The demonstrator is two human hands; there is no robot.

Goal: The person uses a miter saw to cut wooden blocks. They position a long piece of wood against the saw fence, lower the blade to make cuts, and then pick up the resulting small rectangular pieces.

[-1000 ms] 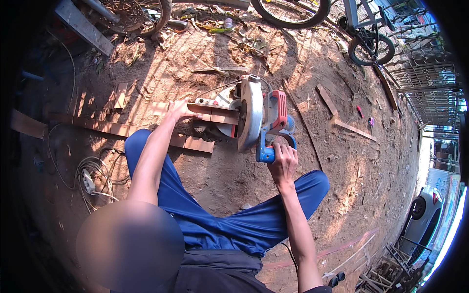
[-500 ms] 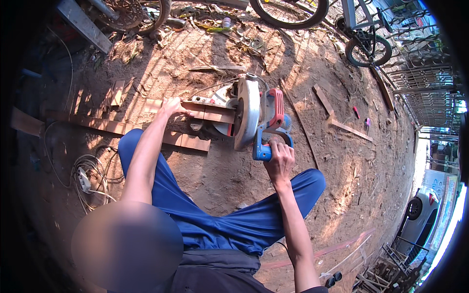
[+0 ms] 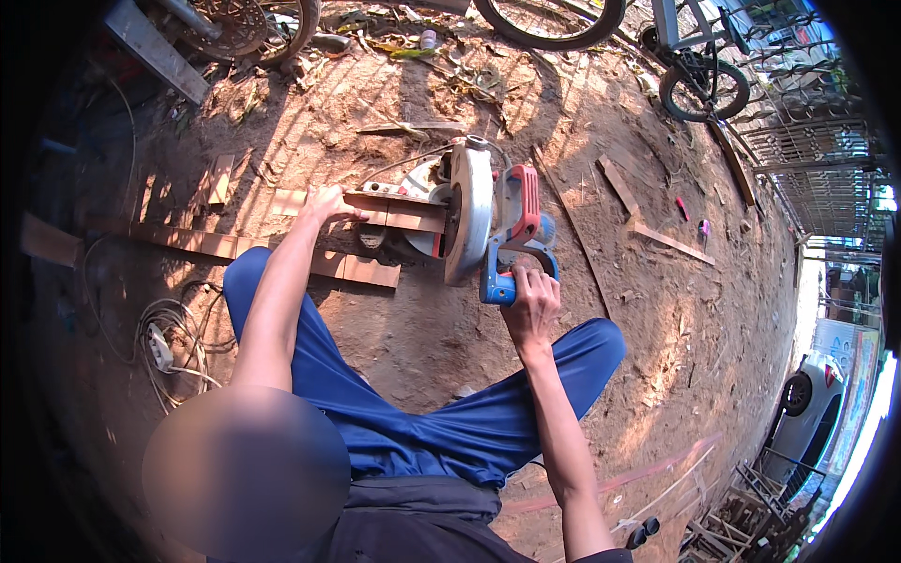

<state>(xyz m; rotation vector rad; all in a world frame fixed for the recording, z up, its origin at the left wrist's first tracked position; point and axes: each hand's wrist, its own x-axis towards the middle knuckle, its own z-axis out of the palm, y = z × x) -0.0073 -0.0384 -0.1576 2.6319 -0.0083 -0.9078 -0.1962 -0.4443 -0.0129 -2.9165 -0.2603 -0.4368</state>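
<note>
A miter saw (image 3: 469,211) with a silver blade guard and a red and blue body stands on the dirt in front of me. My right hand (image 3: 532,300) is wrapped round its blue handle (image 3: 497,286). A reddish-brown wooden plank (image 3: 413,218) lies across the saw's base, its right end at the guard. My left hand (image 3: 326,204) grips this plank farther left, thumb along it, holding it against the fence. Under the guard the blade is hidden, so I cannot tell whether it touches the wood.
A row of cut wooden pieces (image 3: 371,270) lies between my left knee and the saw. A coiled cable with a power strip (image 3: 158,349) rests at left. Thin wood strips (image 3: 671,242) lie at right. Bicycle wheels (image 3: 554,28) stand at the far side, a metal fence (image 3: 812,178) at far right.
</note>
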